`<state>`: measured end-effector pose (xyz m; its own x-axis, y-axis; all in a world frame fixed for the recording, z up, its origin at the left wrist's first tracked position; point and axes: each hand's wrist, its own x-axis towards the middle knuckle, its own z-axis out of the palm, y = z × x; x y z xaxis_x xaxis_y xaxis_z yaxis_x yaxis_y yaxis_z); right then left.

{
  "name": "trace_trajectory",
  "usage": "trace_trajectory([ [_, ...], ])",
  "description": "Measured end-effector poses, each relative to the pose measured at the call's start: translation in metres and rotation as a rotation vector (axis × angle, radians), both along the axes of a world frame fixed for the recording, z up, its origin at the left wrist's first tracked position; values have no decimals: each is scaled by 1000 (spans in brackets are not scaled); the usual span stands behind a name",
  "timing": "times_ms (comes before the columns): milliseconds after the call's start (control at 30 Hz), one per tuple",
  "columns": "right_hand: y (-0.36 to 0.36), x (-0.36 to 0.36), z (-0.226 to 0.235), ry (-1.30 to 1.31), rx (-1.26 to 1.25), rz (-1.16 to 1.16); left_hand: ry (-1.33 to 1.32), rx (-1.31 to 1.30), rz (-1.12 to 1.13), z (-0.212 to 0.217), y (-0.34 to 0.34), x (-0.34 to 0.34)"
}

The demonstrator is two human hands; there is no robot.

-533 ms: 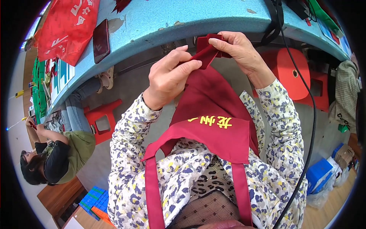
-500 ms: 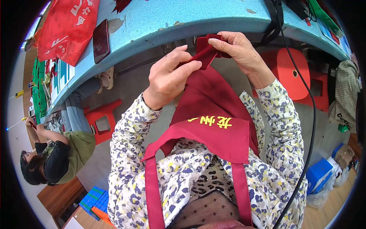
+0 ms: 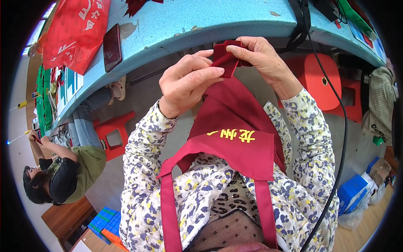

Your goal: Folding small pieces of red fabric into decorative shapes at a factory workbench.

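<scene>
Dark red velvet ribbon [image 3: 228,64], folded into flat overlapping loops, is held up in front of me just off the table's near edge. My right hand [image 3: 265,59] pinches its right side, thumb on top and fingers behind. From the other side my left hand [image 3: 184,82] closes on the lower left part of the same ribbon, thumb laid along it. My left fingertips are partly hidden behind the ribbon. Below both hands hangs the dark red apron [image 3: 226,109] that I wear, with yellow lettering on it.
A pale blue table [image 3: 176,25] curves across the far side, bearing a dark phone [image 3: 112,48], a red bag [image 3: 75,35] and dark red pieces [image 3: 135,6]. A black cable [image 3: 345,126] runs down my right side. Red stools [image 3: 112,136] and a seated person [image 3: 69,168] are nearby.
My left hand has shifted slightly left and down, its thumb straighter. The ribbon's front fold sits a little lower and looks wider. My right hand keeps its pinch.
</scene>
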<state>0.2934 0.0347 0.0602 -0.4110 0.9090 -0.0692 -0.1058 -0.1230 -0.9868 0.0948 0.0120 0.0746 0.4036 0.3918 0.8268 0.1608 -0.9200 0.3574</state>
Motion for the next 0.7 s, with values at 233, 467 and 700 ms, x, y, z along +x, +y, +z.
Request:
trace_trajectory([
  [233,2,5,4,1,0,18,-47,-191,-19,5,-1,7],
  [467,3,12,30,9,-17,40,-54,-272,49,35,-2,21],
  [700,2,21,60,9,-23,16,-206,-497,-78,62,-5,38],
])
